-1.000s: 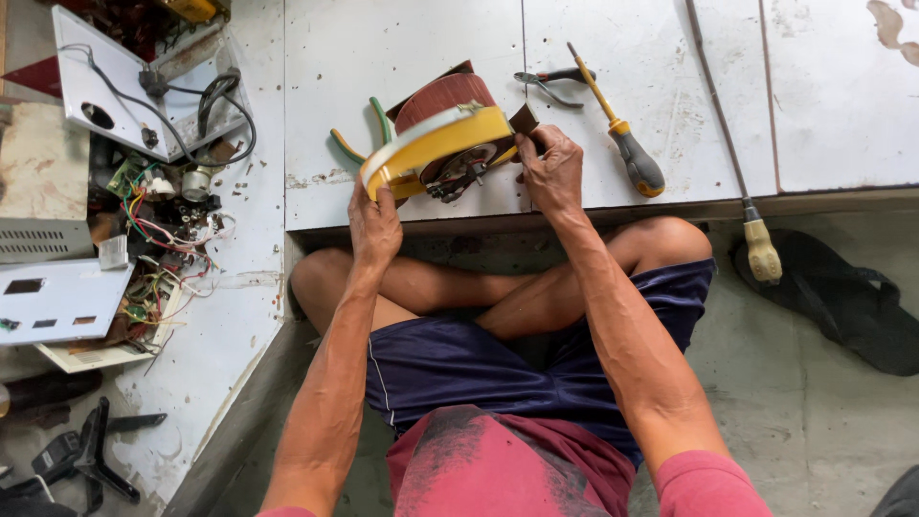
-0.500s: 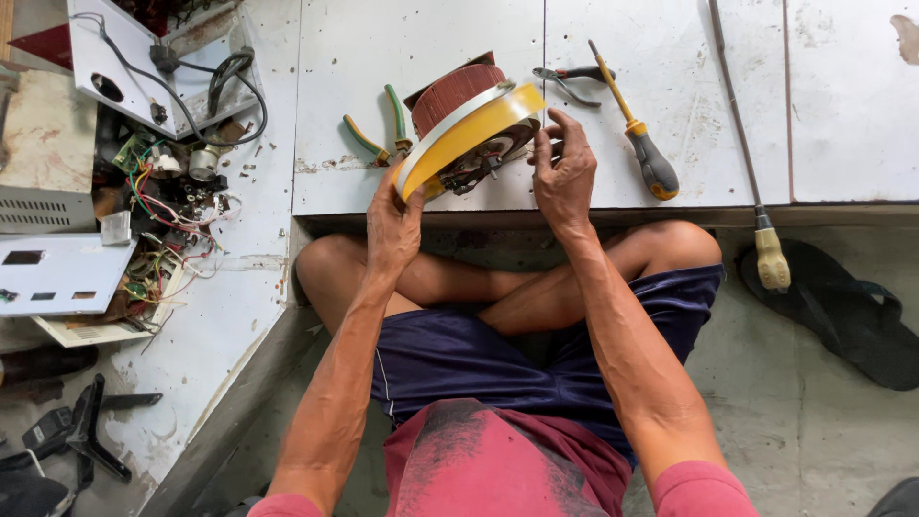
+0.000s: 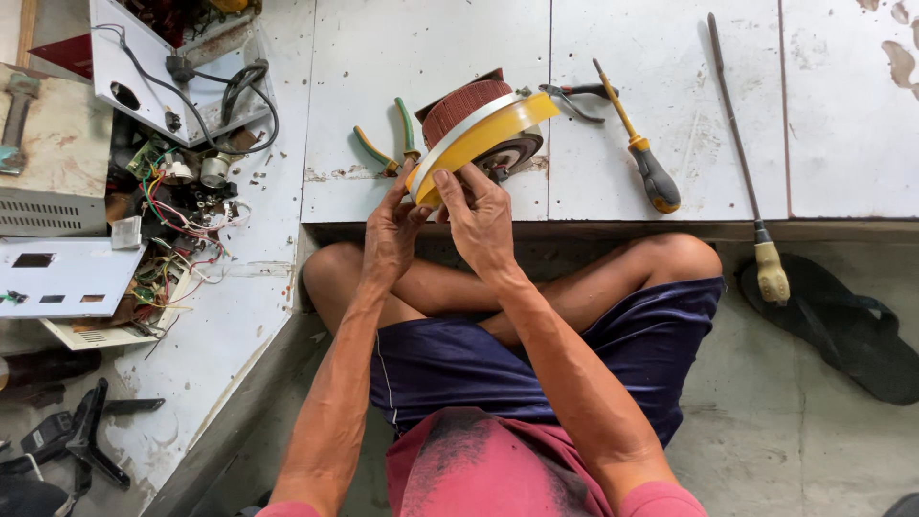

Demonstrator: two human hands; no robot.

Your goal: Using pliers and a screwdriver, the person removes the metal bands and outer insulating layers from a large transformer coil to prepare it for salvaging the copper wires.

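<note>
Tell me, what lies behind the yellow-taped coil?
Behind the yellow-taped coil lie green-handled pliers and grey pliers on the white board. The coil hides part of each.

Both hands [image 3: 442, 218] on tilted yellow-banded coil [image 3: 476, 134] beside pliers [image 3: 388, 146]

Pliers [image 3: 388, 146] left, screwdriver [image 3: 639, 148] right

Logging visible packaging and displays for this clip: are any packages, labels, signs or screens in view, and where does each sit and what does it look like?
No packages, labels, signs or screens can be made out.
Nearest thing: white metal panel, far left beside the wiring, flat and rectangular with dark cut-out slots; any marking is too small to tell.
Grey vented casing, just above that panel, box-shaped, no display visible.
</note>
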